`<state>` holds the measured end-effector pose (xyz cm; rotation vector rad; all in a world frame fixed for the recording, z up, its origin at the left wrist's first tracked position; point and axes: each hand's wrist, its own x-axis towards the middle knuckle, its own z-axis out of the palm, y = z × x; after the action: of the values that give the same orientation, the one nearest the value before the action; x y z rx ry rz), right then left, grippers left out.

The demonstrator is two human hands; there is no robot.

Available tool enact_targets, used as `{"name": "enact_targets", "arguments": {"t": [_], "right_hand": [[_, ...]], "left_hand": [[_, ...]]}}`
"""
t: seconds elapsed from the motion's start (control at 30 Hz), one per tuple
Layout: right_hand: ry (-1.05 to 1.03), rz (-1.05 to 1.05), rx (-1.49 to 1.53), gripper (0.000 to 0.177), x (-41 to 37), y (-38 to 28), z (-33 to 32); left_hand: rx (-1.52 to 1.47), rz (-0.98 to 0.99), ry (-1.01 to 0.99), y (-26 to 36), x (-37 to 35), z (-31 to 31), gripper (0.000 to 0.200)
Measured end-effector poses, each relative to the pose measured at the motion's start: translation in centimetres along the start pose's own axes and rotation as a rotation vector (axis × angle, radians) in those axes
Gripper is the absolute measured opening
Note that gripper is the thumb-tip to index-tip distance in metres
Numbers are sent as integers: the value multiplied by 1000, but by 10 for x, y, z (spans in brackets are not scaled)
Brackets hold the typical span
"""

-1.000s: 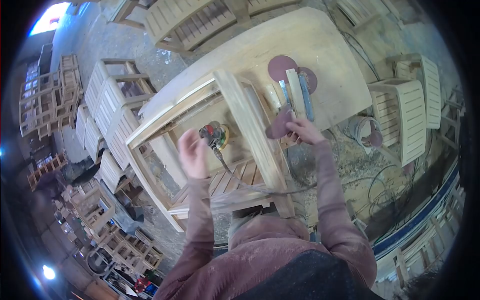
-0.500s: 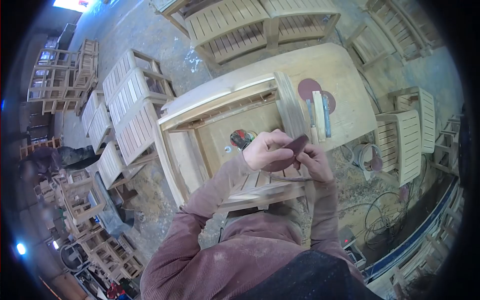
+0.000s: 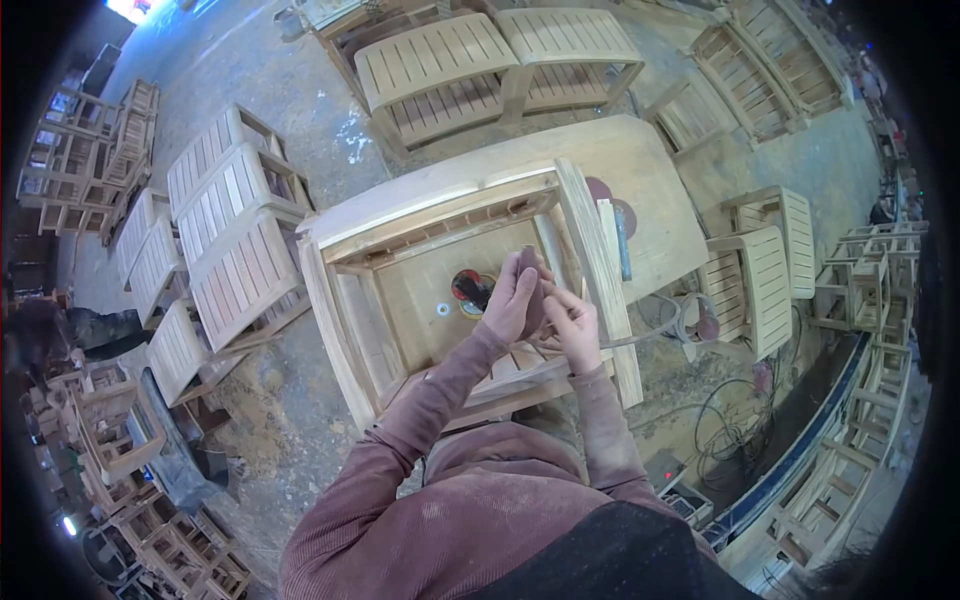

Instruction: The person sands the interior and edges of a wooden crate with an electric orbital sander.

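Observation:
A dark red sanding disc is held bent between my two hands over the wooden chair frame. My left hand grips it from the left, thumb along its face. At its right edge, my right hand has its fingers pinched together on the disc. Below and left of my hands, a red and black power tool sits inside the frame on the board. A small pale round spot shows beside it.
On the board to the right lie more sanding discs, a pale wooden strip and a blue strip. A hose runs right past a bucket. Slatted wooden chairs stand all around; cables coil on the floor.
Both hands have moved left and the disc has turned from lying slanted to standing more upright and bent. My view has shifted, so the table scene sits farther left.

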<state>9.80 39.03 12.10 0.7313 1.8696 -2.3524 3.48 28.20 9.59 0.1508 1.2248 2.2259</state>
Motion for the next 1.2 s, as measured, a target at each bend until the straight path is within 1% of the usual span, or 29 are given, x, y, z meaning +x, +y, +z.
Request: {"name": "enact_targets", "arguments": {"t": [0.03,0.07,0.1,0.13,0.17,0.23,0.3,0.33,0.37,0.43,0.47,0.53,0.57,0.6,0.63,0.67,0.7,0.77,0.8,0.9,0.97,1.0,1.07,1.1,1.17,1.2], "right_hand": [[3,-69,-52,25,-4,-2,5],[-9,-101,-142,28,-4,4,5],[-4,-106,-148,28,-5,7,8],[55,-113,-74,27,-5,8,12],[112,-119,2,26,-5,9,15],[90,-95,53,25,-6,10,12],[68,-65,106,25,-1,13,3],[39,-9,-79,26,6,17,-7],[11,47,-263,28,12,13,-13],[228,-253,-690,34,28,-5,-21],[331,-322,-829,39,44,-5,-33],[523,-432,-1070,46,83,-2,-53],[614,-470,-1171,49,101,-1,-60],[616,-473,-1170,49,121,8,-66],[619,-539,-1234,54,140,20,-73],[620,-604,-1299,60,146,19,-72],[621,-601,-1299,60,150,16,-75],[420,2,-1109,70,140,-12,-58],[415,18,-1105,70,138,-12,-57],[427,65,-1127,73,141,-13,-57],[454,59,-1117,72,140,-13,-57],[453,58,-1118,72,141,-12,-58],[475,49,-1122,71,142,-9,-59],[476,49,-1117,71,143,-8,-60],[444,74,-1164,75,146,-6,-63],[444,74,-1157,75,147,-5,-64]], "left_hand": [[184,114,-15,2,1,-1,40],[179,115,-21,4,-1,0,40],[72,35,-44,5,-3,2,39],[-34,-44,-67,9,-4,5,38],[-37,-39,-73,13,-5,8,38],[-432,-169,-109,22,-9,9,42],[-441,-143,-126,1,-2,-10,43],[-451,-115,-139,-6,2,-18,44],[-451,-118,-140,0,8,-21,44],[550,88,61,18,32,-35,53],[552,86,59,24,45,-43,53],[1595,79,-39,33,77,-55,67],[1596,85,-37,37,91,-55,67],[1715,-53,-92,40,103,-52,72],[1829,-199,-151,40,115,-49,78],[1815,-245,-162,39,125,-48,81],[1816,-247,-165,36,132,-47,81],[1921,-244,-155,33,139,-43,82],[1921,-260,-165,27,139,-40,82],[1988,-222,-123,20,151,-34,83],[1949,-315,-147,25,153,-31,83],[1948,-315,-145,27,150,-31,83],[1911,-413,-146,38,142,-31,80],[1915,-413,-147,42,137,-33,80],[1883,-227,-90,50,130,-41,63],[1890,-228,-91,51,131,-47,63]]}}
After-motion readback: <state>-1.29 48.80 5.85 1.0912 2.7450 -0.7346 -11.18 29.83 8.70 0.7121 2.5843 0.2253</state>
